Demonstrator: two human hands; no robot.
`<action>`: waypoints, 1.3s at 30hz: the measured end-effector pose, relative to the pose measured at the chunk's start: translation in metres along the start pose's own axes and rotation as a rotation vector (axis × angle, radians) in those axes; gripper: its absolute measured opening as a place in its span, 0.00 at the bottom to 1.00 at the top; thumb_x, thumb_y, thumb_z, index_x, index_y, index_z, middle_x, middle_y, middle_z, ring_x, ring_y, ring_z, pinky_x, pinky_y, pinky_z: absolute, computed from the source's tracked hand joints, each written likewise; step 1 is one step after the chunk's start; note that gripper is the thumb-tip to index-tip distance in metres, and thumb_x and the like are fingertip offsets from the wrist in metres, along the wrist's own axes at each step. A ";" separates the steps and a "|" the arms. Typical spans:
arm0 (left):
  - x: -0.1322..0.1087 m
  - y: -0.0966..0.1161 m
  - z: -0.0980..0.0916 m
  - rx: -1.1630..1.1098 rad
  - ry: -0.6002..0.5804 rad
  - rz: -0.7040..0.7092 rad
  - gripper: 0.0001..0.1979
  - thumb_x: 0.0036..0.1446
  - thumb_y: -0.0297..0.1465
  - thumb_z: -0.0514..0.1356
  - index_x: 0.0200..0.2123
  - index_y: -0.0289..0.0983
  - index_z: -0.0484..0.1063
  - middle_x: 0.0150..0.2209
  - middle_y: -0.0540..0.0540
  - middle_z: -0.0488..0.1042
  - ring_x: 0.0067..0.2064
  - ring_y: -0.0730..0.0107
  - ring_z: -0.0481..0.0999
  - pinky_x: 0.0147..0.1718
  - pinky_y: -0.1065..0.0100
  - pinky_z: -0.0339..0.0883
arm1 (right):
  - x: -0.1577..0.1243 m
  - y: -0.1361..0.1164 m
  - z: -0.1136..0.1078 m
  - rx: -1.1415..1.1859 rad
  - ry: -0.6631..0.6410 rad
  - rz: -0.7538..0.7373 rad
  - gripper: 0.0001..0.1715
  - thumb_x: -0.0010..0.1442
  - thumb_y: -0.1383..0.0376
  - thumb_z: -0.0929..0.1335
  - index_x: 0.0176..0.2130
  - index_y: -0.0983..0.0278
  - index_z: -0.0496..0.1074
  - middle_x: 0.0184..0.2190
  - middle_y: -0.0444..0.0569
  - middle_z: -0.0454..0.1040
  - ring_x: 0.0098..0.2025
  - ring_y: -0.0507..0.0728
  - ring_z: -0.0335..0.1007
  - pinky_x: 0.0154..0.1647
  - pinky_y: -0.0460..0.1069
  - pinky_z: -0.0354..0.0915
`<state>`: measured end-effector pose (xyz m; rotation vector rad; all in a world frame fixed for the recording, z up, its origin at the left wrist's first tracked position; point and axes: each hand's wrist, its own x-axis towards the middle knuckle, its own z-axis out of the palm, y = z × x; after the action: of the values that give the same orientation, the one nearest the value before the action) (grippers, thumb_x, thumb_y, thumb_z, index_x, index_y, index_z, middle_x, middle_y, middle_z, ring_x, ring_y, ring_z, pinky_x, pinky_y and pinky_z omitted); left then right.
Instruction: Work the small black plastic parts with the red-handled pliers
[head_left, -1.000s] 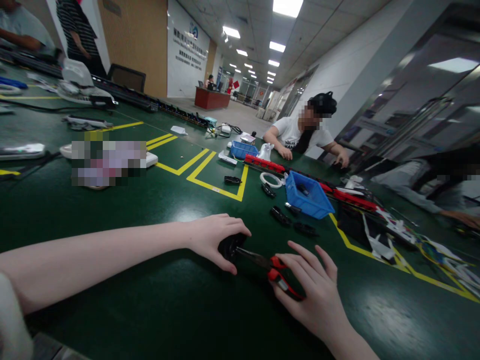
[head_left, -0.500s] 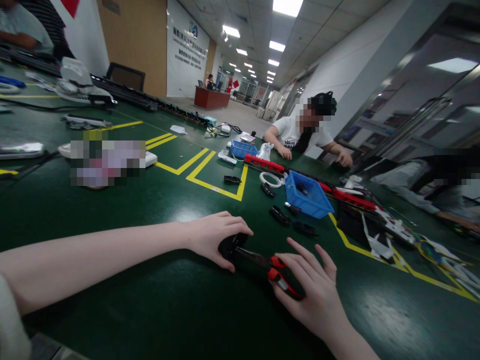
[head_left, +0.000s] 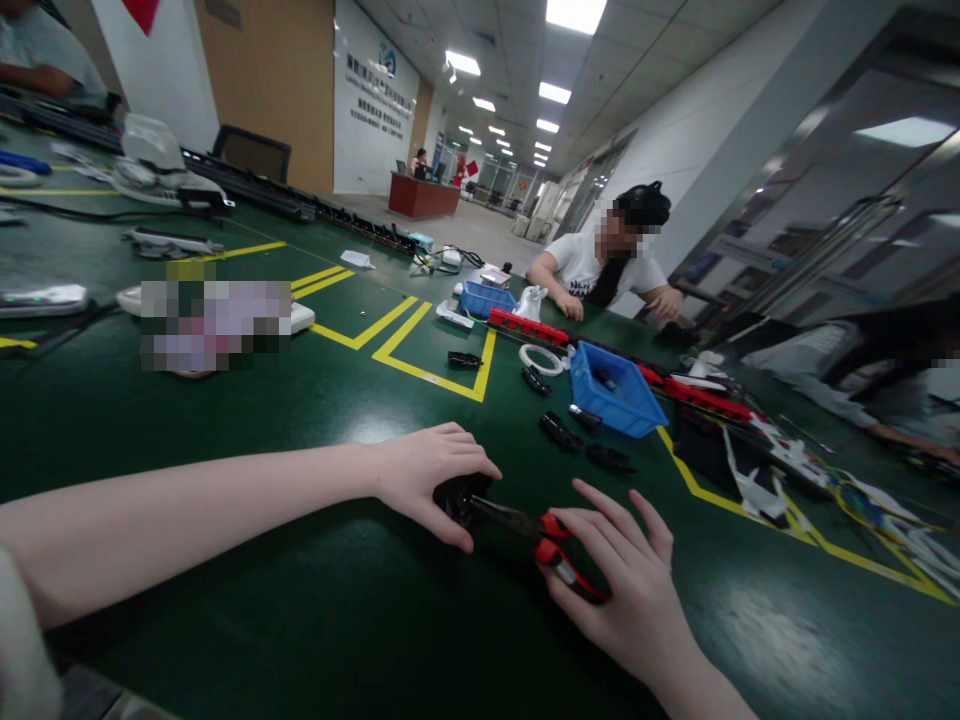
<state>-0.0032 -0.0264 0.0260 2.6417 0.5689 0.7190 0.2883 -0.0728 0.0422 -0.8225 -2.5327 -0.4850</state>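
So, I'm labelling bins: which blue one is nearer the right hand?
Nearer the right hand is the larger blue bin holding a black piece; the small one sits farther off.

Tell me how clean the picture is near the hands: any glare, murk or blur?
Head view: pale glare patches on the green table; head view: the black part in the left hand too dark for detail; head view: red handles of the pliers stand out; head view: far right looks smeared.
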 end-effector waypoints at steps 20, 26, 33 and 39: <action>-0.001 0.002 0.003 0.086 0.024 0.005 0.40 0.45 0.48 0.70 0.57 0.35 0.64 0.52 0.38 0.72 0.52 0.55 0.71 0.51 0.60 0.64 | 0.000 0.002 0.001 -0.010 -0.008 -0.044 0.21 0.55 0.63 0.68 0.49 0.63 0.67 0.41 0.49 0.79 0.53 0.64 0.71 0.63 0.63 0.47; -0.001 0.001 0.006 0.084 0.043 0.001 0.40 0.44 0.48 0.71 0.57 0.36 0.64 0.53 0.38 0.72 0.53 0.53 0.71 0.51 0.59 0.64 | 0.002 0.001 0.001 0.002 0.003 -0.037 0.19 0.56 0.63 0.68 0.49 0.63 0.67 0.40 0.50 0.78 0.46 0.61 0.73 0.56 0.60 0.56; -0.001 0.001 0.004 0.074 0.038 0.011 0.39 0.45 0.48 0.70 0.57 0.35 0.65 0.52 0.37 0.73 0.52 0.53 0.72 0.52 0.59 0.64 | 0.003 0.000 0.000 0.028 0.007 -0.013 0.18 0.57 0.63 0.68 0.48 0.63 0.68 0.39 0.51 0.77 0.43 0.60 0.72 0.46 0.56 0.61; -0.001 0.001 0.002 0.027 0.011 0.001 0.37 0.48 0.49 0.68 0.56 0.36 0.65 0.51 0.37 0.74 0.51 0.54 0.73 0.52 0.59 0.63 | 0.003 -0.001 0.000 0.032 0.020 -0.013 0.19 0.55 0.63 0.69 0.48 0.63 0.70 0.39 0.51 0.77 0.43 0.60 0.72 0.46 0.56 0.61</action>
<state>-0.0023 -0.0278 0.0244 2.6643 0.5847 0.7315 0.2857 -0.0719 0.0432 -0.7859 -2.5223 -0.4538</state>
